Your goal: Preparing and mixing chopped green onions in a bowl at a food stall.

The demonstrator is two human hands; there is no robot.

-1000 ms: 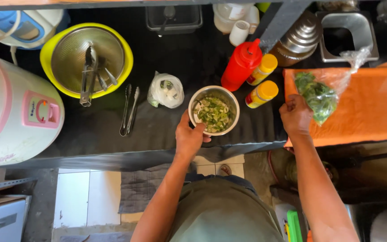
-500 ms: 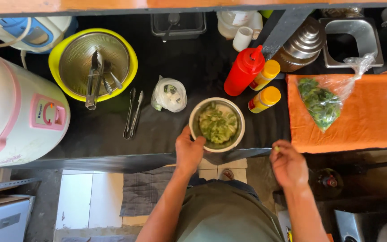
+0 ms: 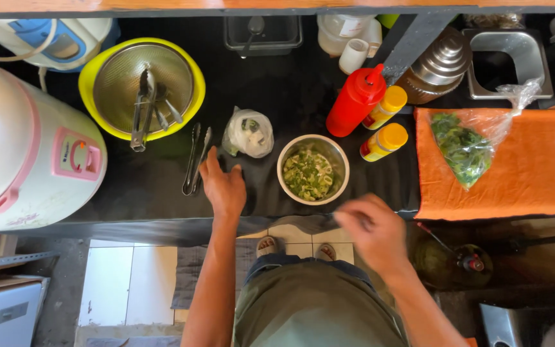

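Note:
A steel bowl (image 3: 288, 156) of chopped green vegetables stands on the black counter (image 3: 277, 96). My left hand (image 3: 223, 185) rests flat on the counter just left of the bowl, fingers spread, close to a pair of metal tongs (image 3: 196, 159). My right hand (image 3: 372, 232) hovers blurred at the counter's front edge, below and right of the bowl; whether it holds anything cannot be told. A small knotted plastic bag (image 3: 249, 133) lies behind my left hand.
A red squeeze bottle (image 3: 356, 103) and two yellow bottles (image 3: 384, 141) stand right of the bowl. A clear bag of greens (image 3: 464, 146) lies on an orange cloth (image 3: 534, 173). At left are a white and pink rice cooker (image 3: 27, 154) and a yellow strainer basin (image 3: 141, 87) with utensils.
My left hand left the bowl's rim and slid left onto the counter. My right hand let go of the bag of greens and dropped to the counter's front edge.

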